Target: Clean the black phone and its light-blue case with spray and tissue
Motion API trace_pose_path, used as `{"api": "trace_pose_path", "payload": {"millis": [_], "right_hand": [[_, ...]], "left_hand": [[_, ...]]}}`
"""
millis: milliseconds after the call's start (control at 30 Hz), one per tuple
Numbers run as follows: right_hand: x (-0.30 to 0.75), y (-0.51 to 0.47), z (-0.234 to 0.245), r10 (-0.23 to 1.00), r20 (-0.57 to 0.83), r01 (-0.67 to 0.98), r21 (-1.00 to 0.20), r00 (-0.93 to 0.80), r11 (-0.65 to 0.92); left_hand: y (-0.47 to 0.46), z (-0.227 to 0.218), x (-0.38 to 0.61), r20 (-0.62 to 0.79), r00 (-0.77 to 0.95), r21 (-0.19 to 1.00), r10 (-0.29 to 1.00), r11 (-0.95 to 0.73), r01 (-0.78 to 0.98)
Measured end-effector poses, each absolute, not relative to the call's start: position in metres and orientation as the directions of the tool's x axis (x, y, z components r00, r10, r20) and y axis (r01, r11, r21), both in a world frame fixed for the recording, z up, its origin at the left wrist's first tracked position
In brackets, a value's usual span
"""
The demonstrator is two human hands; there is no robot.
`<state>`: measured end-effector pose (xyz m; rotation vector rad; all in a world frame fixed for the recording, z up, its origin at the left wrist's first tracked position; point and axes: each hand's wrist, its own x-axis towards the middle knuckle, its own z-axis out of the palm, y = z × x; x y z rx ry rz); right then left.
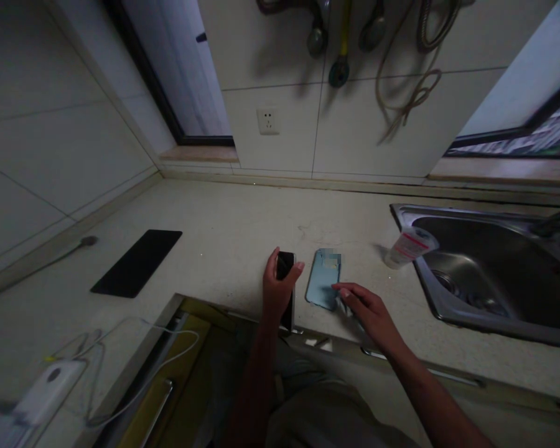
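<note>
I'm looking down over a pale countertop (261,211) that is running along the tiled wall (280,152) and bending forward at the left. On the right, a steel sink (466,280) is sitting sunk into the surface. Well to its left, a flat black rectangle (137,263) is lying on the counter. At the near left corner I'm making out a white device (53,386), with a white cable (196,342) trailing beside it and looping past the counter's edge.

The left hand (278,283) is gripping a dark phone (285,262) near the counter's front edge, its fingers wrapping the left side and its thumb reaching across the front. The right hand (366,308) is hovering low on the other side, with thumb and forefinger pinching a pale grey object (342,305); I'm finding that object too blurred to identify. Near the sink's left rim, a clear cup with red print (408,247) is standing.

Between the hands, a light-blue phone (322,283) is lying flat on the counter. The right forefinger is pointing at its right edge, and I'm not able to tell whether it is touching.
</note>
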<state>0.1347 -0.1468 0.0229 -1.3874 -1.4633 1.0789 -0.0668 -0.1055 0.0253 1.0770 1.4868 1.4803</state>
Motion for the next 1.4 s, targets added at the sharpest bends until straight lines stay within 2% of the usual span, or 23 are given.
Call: {"api": "trace_pose_path", "payload": {"millis": [67, 133, 267, 500, 767, 1067, 1400], "right_hand": [[0.139, -0.143, 0.024, 0.998, 0.001, 0.309, -0.951, -0.069, 0.023], [0.145, -0.139, 0.023, 0.997, 0.004, 0.333, -0.942, -0.08, 0.03], [0.157, -0.127, 0.012, 0.996, 0.012, 0.461, -0.886, -0.085, 0.05], [0.183, -0.104, -0.01, 0.972, 0.17, 0.646, -0.726, -0.162, 0.235], [0.199, -0.085, -0.015, 0.92, 0.254, 0.73, -0.561, -0.297, 0.39], [0.193, -0.087, -0.021, 0.919, 0.32, 0.744, -0.55, -0.233, 0.38], [0.189, -0.089, -0.019, 0.865, 0.45, 0.736, -0.505, -0.222, 0.451]], "left_hand": [[-0.102, 0.028, -0.071, 0.132, -0.381, 0.947, 0.915, -0.003, 0.321], [-0.099, 0.029, -0.073, 0.156, -0.36, 0.832, 0.92, 0.074, 0.55], [-0.094, 0.027, -0.072, 0.137, -0.304, 0.637, 0.943, 0.151, 0.756], [-0.083, 0.014, -0.069, 0.136, -0.275, 0.569, 0.952, 0.152, 0.808], [-0.068, 0.004, -0.067, 0.186, -0.209, 0.538, 0.96, 0.079, 0.839], [-0.065, -0.011, -0.064, 0.226, -0.159, 0.459, 0.961, 0.039, 0.888], [-0.069, -0.015, -0.061, 0.248, -0.124, 0.396, 0.961, 0.017, 0.918]]}}
